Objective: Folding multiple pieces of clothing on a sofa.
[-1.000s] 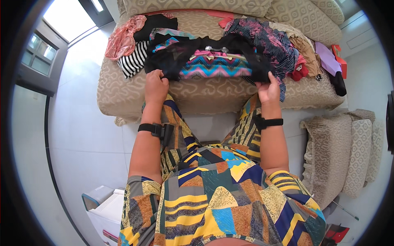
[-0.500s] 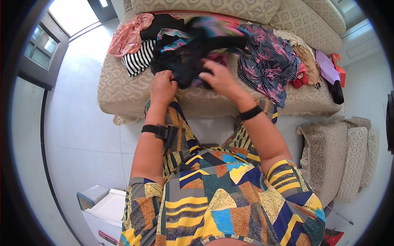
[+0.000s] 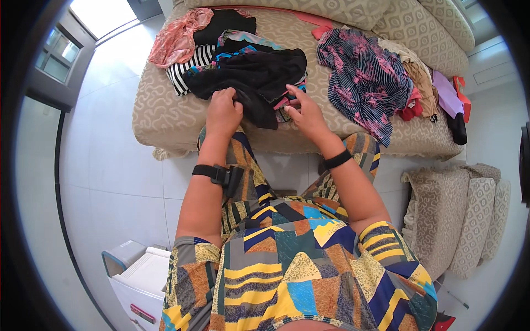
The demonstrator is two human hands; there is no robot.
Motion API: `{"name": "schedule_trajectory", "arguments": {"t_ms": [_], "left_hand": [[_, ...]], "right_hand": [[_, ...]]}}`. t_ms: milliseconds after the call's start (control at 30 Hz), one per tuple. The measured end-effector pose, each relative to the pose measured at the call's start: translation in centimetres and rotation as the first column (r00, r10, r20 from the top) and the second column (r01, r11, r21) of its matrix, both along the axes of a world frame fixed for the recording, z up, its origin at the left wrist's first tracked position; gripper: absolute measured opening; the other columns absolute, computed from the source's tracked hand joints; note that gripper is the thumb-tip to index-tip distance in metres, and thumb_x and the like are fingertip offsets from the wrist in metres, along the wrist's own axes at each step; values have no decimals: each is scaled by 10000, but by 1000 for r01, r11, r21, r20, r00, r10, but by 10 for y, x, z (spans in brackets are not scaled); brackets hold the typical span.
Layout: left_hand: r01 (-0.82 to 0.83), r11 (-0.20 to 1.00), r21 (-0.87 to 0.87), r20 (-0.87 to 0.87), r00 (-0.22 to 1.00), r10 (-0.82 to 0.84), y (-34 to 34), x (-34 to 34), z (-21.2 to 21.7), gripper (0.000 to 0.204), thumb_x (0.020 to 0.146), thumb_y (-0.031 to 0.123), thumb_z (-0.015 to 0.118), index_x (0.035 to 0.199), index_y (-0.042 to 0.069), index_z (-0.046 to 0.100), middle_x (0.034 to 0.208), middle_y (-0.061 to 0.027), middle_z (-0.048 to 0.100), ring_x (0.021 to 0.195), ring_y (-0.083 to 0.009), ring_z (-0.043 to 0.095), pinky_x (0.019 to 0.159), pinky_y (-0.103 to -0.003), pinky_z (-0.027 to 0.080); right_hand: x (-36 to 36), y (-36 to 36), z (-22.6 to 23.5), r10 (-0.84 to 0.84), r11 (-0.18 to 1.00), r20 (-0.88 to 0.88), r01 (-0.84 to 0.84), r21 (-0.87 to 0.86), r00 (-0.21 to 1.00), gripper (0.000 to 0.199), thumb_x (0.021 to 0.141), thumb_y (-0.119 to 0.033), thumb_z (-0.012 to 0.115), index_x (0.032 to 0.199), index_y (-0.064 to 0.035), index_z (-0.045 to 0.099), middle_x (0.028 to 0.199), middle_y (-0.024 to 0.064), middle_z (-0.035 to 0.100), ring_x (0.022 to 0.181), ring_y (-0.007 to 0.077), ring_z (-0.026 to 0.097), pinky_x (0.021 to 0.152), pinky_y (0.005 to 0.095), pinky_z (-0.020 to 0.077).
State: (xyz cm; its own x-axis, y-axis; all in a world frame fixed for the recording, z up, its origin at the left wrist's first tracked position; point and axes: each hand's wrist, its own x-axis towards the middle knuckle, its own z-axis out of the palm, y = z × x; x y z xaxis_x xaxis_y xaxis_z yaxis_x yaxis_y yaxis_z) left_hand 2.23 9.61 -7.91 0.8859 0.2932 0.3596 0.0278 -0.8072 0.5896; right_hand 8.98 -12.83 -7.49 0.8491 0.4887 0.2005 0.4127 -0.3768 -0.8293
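Black garment (image 3: pixel 256 77): dark, crumpled cloth lying on the near-centre seat of the beige sofa (image 3: pixel 165 118), covering a zigzag-patterned piece whose edge shows at the right.
Left hand (image 3: pixel 223 110): clenched on the near edge of the black garment, fingers curled into the fabric; a black strap device sits on that wrist.
Right hand (image 3: pixel 305 110): fingers spread and released, resting on the garment's near right edge where pink and patterned cloth shows; no closed grasp is visible. A black band is on this wrist.
Key relation: the black garment lies directly beyond both hands, away from the body, its long axis running left to right across the seat. The left hand already has hold of it and is the nearer; the right hand only touches its right end.
Left of the garment: a black-and-white striped piece (image 3: pixel 193 69), touching it, with a pink cloth (image 3: pixel 174 41) further off.
Right of the garment: a dark blue and pink printed garment (image 3: pixel 367 77), apart from it; beyond that a heap of tan, lilac and red clothes (image 3: pixel 433 94).
Near floor: pale tiles, with a white and blue box (image 3: pixel 141 276) at near left and stacked beige cushions (image 3: pixel 464 220) at near right.
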Motion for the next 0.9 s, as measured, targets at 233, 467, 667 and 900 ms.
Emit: {"name": "schedule_trajectory", "arguments": {"t_ms": [233,467,667,900], "left_hand": [[-22,998,-59,-8,1000,22,-14,-10,20,459,734,-19,602,1177,89,544,934,-172,602,972,-371,550,861,-448,465],[94,987,129,-16,996,-93,-8,-8,8,496,719,-29,618,1199,88,566,987,-161,627,965,-363,564,878,-440,467],[62,995,81,26,998,-65,-11,-4,11,421,726,-6,605,1142,62,603,984,-163,643,977,-361,565,886,-436,466],[56,997,58,28,998,-57,-9,-2,5,372,743,21,606,1113,53,624,1007,-162,649,994,-359,564,900,-431,462]], "right_hand": [[28,13,9,93,955,116,-56,-291,989,496,812,-104,656,1295,-141,547,1056,146,624,871,325,620,762,407,512],[72,32,19,159,939,-75,-174,-296,984,93,855,-77,599,940,-47,620,750,93,646,781,259,658,678,353,530],[118,39,52,133,570,-411,269,776,902,375,898,-100,611,1256,-17,538,1105,156,650,951,197,657,763,267,537],[80,-22,-6,-285,958,28,286,-32,958,642,801,-207,707,1323,61,448,1210,252,596,1040,384,616,908,410,501]]}}
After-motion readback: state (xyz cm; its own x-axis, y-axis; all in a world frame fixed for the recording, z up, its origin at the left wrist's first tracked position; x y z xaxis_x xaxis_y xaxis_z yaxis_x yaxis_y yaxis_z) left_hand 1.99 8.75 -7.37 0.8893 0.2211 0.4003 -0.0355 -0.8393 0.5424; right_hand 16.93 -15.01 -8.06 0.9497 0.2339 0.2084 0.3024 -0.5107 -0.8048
